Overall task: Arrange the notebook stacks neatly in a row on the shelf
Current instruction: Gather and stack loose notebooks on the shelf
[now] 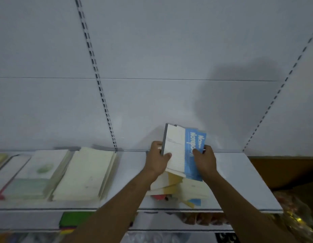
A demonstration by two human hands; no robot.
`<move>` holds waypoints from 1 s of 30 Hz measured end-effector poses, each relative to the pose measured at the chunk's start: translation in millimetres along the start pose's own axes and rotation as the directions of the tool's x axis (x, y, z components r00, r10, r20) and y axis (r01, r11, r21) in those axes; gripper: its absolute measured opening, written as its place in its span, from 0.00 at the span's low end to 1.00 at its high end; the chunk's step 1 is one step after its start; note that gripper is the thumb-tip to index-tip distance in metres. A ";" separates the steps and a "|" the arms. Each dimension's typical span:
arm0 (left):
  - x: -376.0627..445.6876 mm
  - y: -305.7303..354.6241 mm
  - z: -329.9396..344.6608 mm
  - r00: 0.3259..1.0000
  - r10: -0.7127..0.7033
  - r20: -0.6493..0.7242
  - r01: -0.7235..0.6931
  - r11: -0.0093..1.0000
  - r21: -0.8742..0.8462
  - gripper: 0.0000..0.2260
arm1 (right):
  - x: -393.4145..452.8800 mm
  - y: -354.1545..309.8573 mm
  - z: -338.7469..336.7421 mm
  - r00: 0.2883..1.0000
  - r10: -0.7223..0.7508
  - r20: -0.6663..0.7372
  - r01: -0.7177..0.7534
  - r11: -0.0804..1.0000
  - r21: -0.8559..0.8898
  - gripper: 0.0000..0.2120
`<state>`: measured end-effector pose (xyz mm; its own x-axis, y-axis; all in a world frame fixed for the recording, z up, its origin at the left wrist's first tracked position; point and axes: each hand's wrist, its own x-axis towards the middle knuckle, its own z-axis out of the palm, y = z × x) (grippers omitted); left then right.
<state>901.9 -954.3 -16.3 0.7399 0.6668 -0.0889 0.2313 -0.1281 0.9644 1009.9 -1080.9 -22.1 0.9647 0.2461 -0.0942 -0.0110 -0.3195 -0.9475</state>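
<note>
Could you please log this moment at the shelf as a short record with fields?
setting: white shelf against a white wall panel
held item: blue-and-white notebooks, tilted up off the pile
left hand: grips the notebooks' left edge
right hand: grips their right edge
beneath: messy notebook pile, skewed
already laid: cream stack and green-cover stack, flat, side by side to the left
status: row unfinished

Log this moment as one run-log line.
hands: left, right grip blue-white notebooks | above messy pile | shelf
</note>
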 end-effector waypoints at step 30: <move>-423.1 -171.0 -586.5 0.472 -0.207 -0.857 0.085 0.978 -0.189 0.26 | -568.0 -147.6 496.7 0.168 -0.452 0.876 0.523 0.794 0.309 0.23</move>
<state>178.7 -784.0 2.5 -0.2398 0.9704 -0.0280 0.1699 0.0703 0.9830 332.8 -719.0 19.5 -0.0638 0.9875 0.1444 0.4139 0.1578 -0.8965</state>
